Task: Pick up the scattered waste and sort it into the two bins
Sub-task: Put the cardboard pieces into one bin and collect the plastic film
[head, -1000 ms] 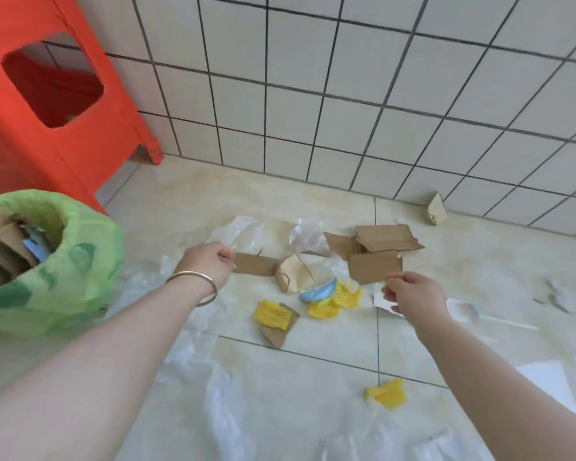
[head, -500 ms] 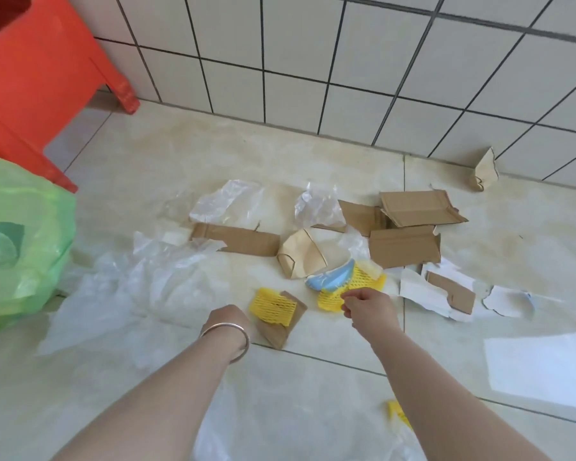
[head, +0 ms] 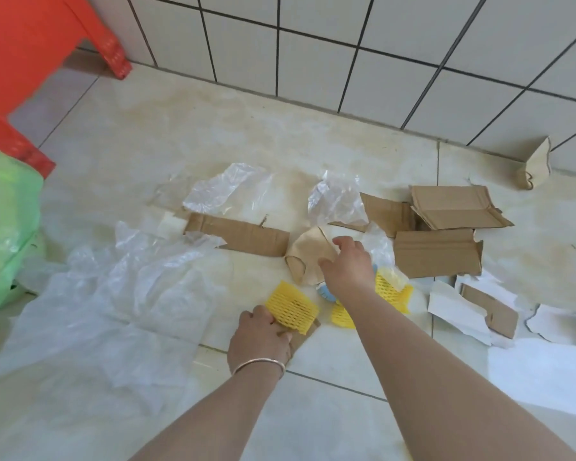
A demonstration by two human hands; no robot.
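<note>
The left hand [head: 260, 337] pinches the near edge of a yellow foam net [head: 291, 307] together with the brown card scrap [head: 301, 337] under it, low on the floor [head: 180, 134] at about 6 o'clock. The right hand [head: 346, 264], fingers spread, rests on a crumpled paper cup [head: 308, 257] near the middle. Net and cup both look feather-light and squashy; a soft grip at an edge or rim should do. The plastic sheet [head: 113, 294] at 8 o'clock looks slippery, best bunched up. A green bin bag [head: 4, 227] sits at 9 o'clock.
</note>
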